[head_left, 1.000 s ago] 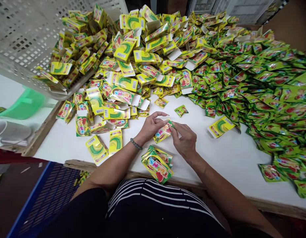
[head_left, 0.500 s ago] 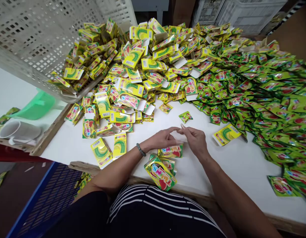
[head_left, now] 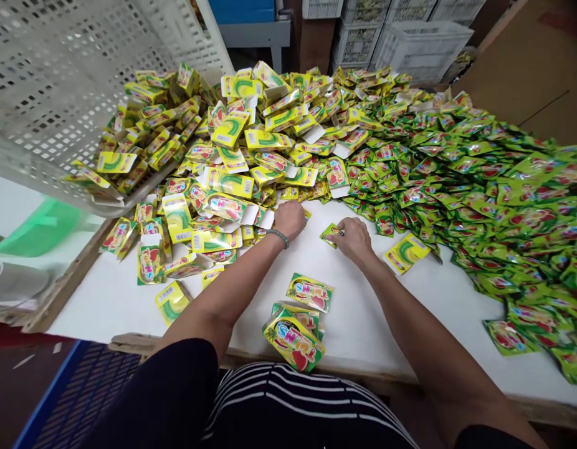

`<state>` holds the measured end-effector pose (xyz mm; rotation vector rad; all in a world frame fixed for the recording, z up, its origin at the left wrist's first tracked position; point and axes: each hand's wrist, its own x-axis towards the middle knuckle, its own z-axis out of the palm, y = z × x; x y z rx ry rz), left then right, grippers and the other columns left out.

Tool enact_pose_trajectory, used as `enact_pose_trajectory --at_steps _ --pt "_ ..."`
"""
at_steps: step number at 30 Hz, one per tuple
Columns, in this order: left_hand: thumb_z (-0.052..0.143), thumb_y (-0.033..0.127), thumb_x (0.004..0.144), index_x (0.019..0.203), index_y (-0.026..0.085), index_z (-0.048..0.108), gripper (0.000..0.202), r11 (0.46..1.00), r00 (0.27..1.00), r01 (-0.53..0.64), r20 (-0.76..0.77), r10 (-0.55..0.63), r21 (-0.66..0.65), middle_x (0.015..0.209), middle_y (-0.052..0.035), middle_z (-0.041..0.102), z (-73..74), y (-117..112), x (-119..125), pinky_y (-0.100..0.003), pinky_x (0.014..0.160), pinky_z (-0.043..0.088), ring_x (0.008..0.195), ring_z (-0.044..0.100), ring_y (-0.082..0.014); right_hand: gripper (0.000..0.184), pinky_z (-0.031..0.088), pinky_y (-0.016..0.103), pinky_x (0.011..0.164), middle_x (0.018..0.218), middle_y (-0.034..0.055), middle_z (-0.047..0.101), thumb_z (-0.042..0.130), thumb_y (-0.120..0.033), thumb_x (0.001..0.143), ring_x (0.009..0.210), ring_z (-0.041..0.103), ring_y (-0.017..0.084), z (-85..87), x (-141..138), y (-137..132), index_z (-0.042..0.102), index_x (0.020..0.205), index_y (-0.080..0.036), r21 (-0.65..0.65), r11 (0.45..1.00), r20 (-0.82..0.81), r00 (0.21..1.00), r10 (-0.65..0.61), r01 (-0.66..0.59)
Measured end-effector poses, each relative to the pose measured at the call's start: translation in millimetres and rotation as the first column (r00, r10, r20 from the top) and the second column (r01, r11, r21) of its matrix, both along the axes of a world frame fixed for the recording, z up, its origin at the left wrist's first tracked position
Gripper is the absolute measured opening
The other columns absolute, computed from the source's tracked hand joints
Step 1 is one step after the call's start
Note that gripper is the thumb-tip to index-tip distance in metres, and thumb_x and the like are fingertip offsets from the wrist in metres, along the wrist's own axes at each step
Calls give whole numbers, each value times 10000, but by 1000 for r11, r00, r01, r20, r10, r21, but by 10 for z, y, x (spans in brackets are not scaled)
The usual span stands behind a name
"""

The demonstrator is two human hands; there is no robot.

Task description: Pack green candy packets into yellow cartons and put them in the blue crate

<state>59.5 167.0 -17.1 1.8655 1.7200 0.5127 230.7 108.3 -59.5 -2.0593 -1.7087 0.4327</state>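
Observation:
My left hand [head_left: 290,221], with a beaded bracelet at the wrist, is closed over a small yellow sachet [head_left: 308,217] at the front of the box pile; only an edge of the sachet shows. The fingers of my right hand [head_left: 354,239] pinch a small green sachet [head_left: 331,234] on the white table. Nearer my body lie a few flat TWINS boxes [head_left: 311,292], the front ones overlapping [head_left: 294,340]. Right of my right hand rests a yellow box [head_left: 407,252] with its barcode end up.
A big heap of yellow boxes [head_left: 227,181] covers the back left, spilling from a tipped white crate [head_left: 106,75]. Green sachets [head_left: 457,187] are heaped on the right. A green scoop [head_left: 40,227] and a white mug [head_left: 12,284] stand at left. A blue crate [head_left: 83,393] sits below the table edge.
My hands were together above the flat boxes. They have moved apart and forward, the left onto the yellow sachet and the right onto the green one. The view has shifted too.

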Motion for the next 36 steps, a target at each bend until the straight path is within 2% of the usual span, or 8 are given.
enact_pose_trajectory --at_steps 4,10,17,19,23,26,30,36 --pt "757 118 668 990 120 628 347 1000 999 5 -41 -5 -6 788 -119 673 -92 -121 9 -339 792 432 940 646 -321 318 408 323 702 894 52 634 670 -411 737 857 563 226 -25 38 -303 581 977 -222 14 999 -19 999 46 -46" --pt "761 210 661 767 184 620 178 999 961 0 277 13 -48 541 35 528 -175 -409 -89 -237 563 358 582 537 -153 249 407 323 704 930 82 623 667 -414 754 890 580 243 13 17 -603 577 863 -208 -65 997 21 999 39 -38" --pt "763 206 650 710 155 579 201 941 707 -67 650 279 -330 560 28 591 -235 -721 -155 -222 509 411 504 538 -107 346 382 304 606 692 -5 604 744 -444 638 677 573 204 69 84 -627 535 815 -231 -131 991 -200 977 -68 42" --pt "761 193 659 707 151 565 207 922 670 -97 661 338 -374 594 14 619 -232 -775 -125 -228 514 430 520 565 -113 387 396 299 583 644 -15 590 743 -517 612 636 564 190 65 79 -608 530 772 -236 -113 990 -436 892 -121 79" --pt "813 288 646 716 141 566 296 898 579 -2 732 359 -440 605 15 620 -173 -882 -45 -223 541 444 534 571 -97 498 442 292 590 668 -18 583 742 -623 580 625 544 156 77 -57 -584 527 791 -226 20 989 -833 549 -65 148" --pt "854 372 592 748 127 600 386 894 482 137 817 317 -428 631 17 630 -100 -948 -20 -199 566 432 560 567 -72 522 420 279 570 638 -45 531 771 -619 564 589 484 129 103 -194 -579 540 804 -217 84 979 -807 589 -43 186" --pt "919 258 432 766 118 607 478 900 469 143 829 306 -413 586 37 621 -55 -967 -41 -195 567 415 540 551 -63 499 411 273 557 617 -54 504 759 -629 598 577 459 119 134 -275 -603 566 788 -210 76 984 -745 665 -51 161" --pt "891 257 471 768 129 597 437 934 472 128 849 239 -334 583 43 619 -101 -985 -72 -217 580 421 527 541 -70 526 538 317 696 917 38 715 785 -560 633 807 654 190 172 -221 -703 655 996 -202 -59 996 -873 486 -23 -60"
